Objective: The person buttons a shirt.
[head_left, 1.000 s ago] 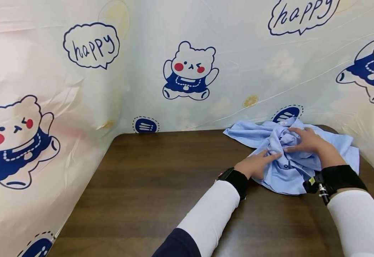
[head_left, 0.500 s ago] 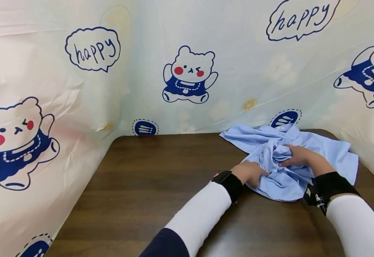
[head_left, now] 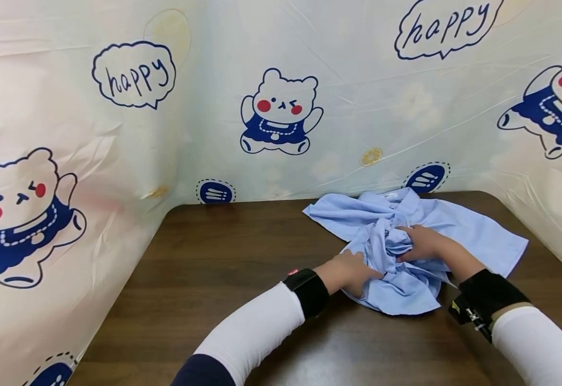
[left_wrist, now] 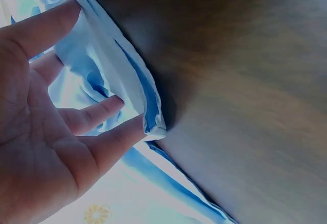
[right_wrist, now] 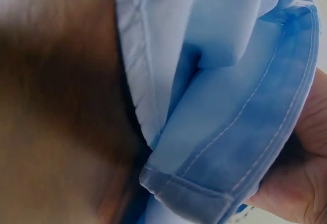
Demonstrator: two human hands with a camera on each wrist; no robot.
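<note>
A light blue button-up shirt lies crumpled at the back right of the table, its middle bunched into folds. My left hand grips its near left part, thumb and fingers in the cloth. In the left wrist view that hand has its fingers against the shirt's hemmed edge. My right hand holds the bunched middle, with some fingertips hidden in the folds. The right wrist view shows a stitched band of the shirt in front of part of the right hand.
The dark wooden table extends to the left and in front of the shirt. A pale printed sheet with bears and lettering hangs behind and beside the table. Black straps hold cameras on both wrists.
Both hands have moved left and toward me, and the shirt has shifted with them. The right hand's spread fingers have drawn in on the bunched cloth.
</note>
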